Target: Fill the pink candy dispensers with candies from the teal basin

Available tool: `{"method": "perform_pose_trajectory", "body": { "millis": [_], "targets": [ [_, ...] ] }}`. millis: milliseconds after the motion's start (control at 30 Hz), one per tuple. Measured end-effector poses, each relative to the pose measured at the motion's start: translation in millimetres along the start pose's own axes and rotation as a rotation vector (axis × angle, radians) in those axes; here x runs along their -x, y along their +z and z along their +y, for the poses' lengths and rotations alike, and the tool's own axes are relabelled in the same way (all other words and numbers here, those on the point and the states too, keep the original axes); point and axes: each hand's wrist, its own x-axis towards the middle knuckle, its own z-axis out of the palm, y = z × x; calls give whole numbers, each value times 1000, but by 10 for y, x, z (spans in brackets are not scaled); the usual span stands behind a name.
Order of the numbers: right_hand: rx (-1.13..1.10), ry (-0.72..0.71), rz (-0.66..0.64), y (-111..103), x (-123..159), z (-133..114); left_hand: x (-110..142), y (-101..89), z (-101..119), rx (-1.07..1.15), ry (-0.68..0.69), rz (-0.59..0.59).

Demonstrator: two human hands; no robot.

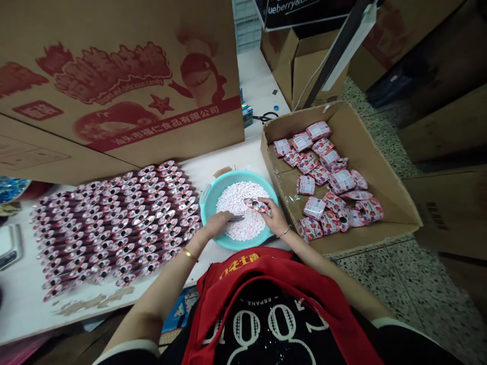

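A turquoise plastic basin [207, 215] full of small white and pale pink candies [243, 230] stands in front of me. My left hand [218, 224] reaches over its left side, fingers closed on a thin grey metal tool [236, 218] whose tip lies low over the candies; its exact kind is unclear. Above the basin's right side, my right hand [274, 217] grips a small printed candy packet [255, 205], its oval end with a dark round spot facing up. To the left, rows of similar upright packets [148, 218] stand packed together on the white table [213, 162].
At the right, an open cardboard box [384, 187] holds several filled packets [321, 175]. A large printed carton [125, 76] rises behind the rows. Scissors [266, 117] lie at the back, near a slanting dark post [335, 56]. A white device [9, 246] sits far left.
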Motion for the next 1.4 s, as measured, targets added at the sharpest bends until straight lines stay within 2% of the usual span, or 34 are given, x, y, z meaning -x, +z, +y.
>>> {"method": "perform_pose_trajectory", "body": {
  "millis": [67,100,167,233,367,433,500,700,767,833,933,1067,1200,1267,1300,1400],
  "targets": [
    [5,10,7,-30,-11,-27,-70,281,11,141,62,16],
    [7,14,9,-44,-15,-37,-85,362,23,185,72,33],
    [11,22,10,-67,-17,-47,-64,388,23,258,71,63],
    [23,29,11,-78,-14,-40,29,256,-19,318,88,76],
    [71,6,-1,-44,-6,10,343,-243,-54,359,158,110],
    [96,-30,-21,3,0,35,473,-485,46,317,179,125],
    [118,-76,-45,61,10,49,539,-663,235,192,176,137],
    [99,-147,-113,171,33,36,560,-881,904,-441,41,110],
    [65,-112,-119,164,34,6,607,-944,997,-514,7,130],
    [3,-68,-150,146,33,-42,668,-997,993,-495,-12,161],
    [-123,-19,-236,156,44,-152,712,-958,868,-323,43,200],
    [-285,36,-396,292,114,-369,675,-643,663,-74,98,208],
    [-301,9,-533,331,166,-602,757,-419,528,83,80,213],
    [-225,-49,-461,170,110,-623,895,-397,459,109,48,288],
    [-160,-65,-365,25,59,-586,984,-390,406,105,8,341],
    [162,1,66,-641,-110,-287,1275,-297,134,74,-151,491]
  ]
}}
